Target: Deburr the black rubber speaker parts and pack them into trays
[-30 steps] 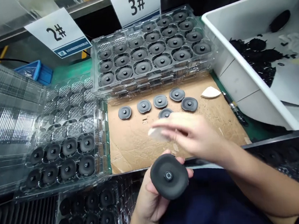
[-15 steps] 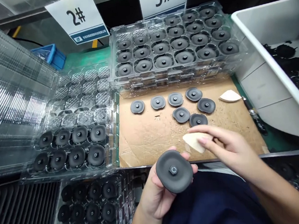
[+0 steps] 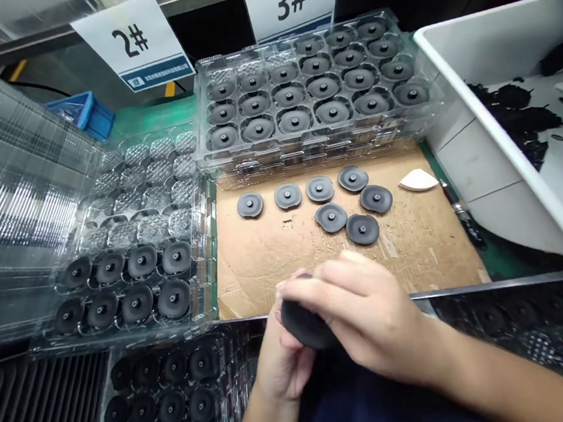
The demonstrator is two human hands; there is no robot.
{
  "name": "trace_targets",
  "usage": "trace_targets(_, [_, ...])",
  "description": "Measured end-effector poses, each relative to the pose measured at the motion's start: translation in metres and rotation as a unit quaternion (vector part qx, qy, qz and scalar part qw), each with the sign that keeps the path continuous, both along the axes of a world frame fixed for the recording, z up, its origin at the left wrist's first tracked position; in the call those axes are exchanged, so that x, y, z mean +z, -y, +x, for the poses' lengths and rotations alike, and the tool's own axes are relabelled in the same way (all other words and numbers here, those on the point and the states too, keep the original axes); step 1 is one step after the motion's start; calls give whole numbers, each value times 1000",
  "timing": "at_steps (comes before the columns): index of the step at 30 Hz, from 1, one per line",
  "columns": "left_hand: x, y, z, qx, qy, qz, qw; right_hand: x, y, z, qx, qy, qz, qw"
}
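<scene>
My left hand point(image 3: 282, 365) is closed round the edge of a round black rubber-like disc point(image 3: 307, 329), which is tilted above my lap. Over the disc's upper face lies my right hand point(image 3: 368, 316), fingers curled and slightly blurred. The cream sponge wedge it held half a second ago is hidden behind those fingers now. Beyond my hands, several similar black discs point(image 3: 331, 217), each with a small central stub, lie loose on a cardboard sheet point(image 3: 258, 274). A second cream sponge wedge point(image 3: 418, 180) rests at the sheet's right side.
Stacked clear trays point(image 3: 275, 146) of discs stand behind the cardboard. A partly filled clear tray point(image 3: 124, 204) is at left, with another tray of discs point(image 3: 171, 407) lower down. On the right are a black-handled knife point(image 3: 469, 225) and a white bin point(image 3: 495, 141) with black scraps.
My right hand has moved left and down onto the disc, and the sponge wedge has gone out of sight. The disc has tilted in my left hand. The view has shifted slightly.
</scene>
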State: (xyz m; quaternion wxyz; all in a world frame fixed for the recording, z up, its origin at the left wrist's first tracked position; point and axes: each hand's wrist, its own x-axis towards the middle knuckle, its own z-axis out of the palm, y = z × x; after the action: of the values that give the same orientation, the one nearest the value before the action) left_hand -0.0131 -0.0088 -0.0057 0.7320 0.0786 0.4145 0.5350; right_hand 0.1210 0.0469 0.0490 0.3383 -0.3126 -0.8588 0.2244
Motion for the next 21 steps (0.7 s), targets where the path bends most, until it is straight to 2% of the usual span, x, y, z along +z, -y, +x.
trace_targets(2, [0,-2,1,29,8,23,999,1,12,6,-70,30,-27,997])
trace_targets(4, [1,-4,4,43,34,54,997,2,20,17,-59,17,-80,995])
trace_targets(6, [4,-5,9,44,48,67,996,2,23,30,-18,-36,-172,984])
trace_targets(8, [8,-5,16,47,47,72,995,1,20,41,-39,-79,-250,964])
trace_targets(10, [12,-5,24,41,48,76,995,1,16,47,-123,-103,-250,955])
trace_targets(12, [15,-4,30,36,42,68,996,3,14,46,-180,-103,-196,958])
trace_targets(14, [16,-3,32,31,29,53,998,6,14,42,-147,-92,-114,978])
trace_targets(16, [15,-1,32,28,10,46,999,10,15,36,-58,-81,-63,993])
trace_targets(17, [14,-1,32,27,5,47,999,11,15,34,-14,-73,-69,995])
trace_targets(19, [12,0,31,34,-5,48,998,12,13,30,43,-42,-129,990])
trace_targets(21, [11,0,33,27,-20,34,999,11,9,27,32,-18,-158,987])
